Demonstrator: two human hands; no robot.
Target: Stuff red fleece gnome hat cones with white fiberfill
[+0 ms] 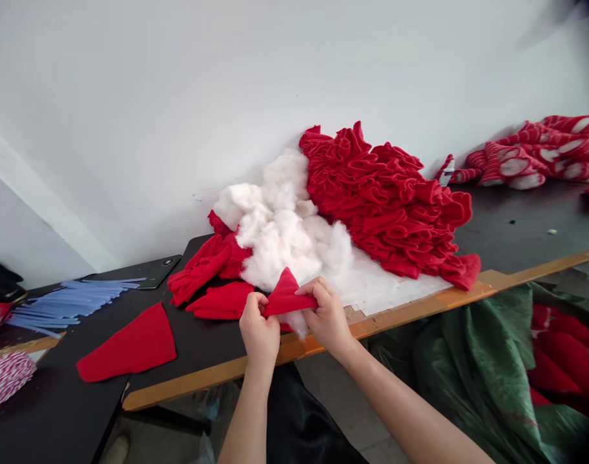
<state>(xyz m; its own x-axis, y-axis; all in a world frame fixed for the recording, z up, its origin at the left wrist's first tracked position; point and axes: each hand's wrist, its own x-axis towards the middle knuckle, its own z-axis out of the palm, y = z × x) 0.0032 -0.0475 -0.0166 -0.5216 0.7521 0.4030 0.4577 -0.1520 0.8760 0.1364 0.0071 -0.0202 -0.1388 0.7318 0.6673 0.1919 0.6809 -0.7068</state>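
A small pointed red fabric piece (pixel 289 295) is stretched between my two hands above the table's front edge. My left hand (pixel 260 322) pinches its left corner, and my right hand (pixel 326 314) grips the right side. A tuft of white stuffing (pixel 297 322) shows just below the fabric, between the hands. Right behind them lies a heap of white fluffy stuffing (pixel 287 238). Folded red pieces (pixel 222 299) sit to the left of it, and one flat red cut-out (pixel 130 345) lies alone farther left.
A tall pile of red fabric (pixel 386 200) leans against the wall. Striped red-and-white stuffed pieces (pixel 526 154) lie at far right. Blue strips (pixel 77 303), a phone (pixel 159 274) and red-white twine (pixel 8 377) are at left. A green sack (pixel 478 361) with red pieces stands below the wooden edge.
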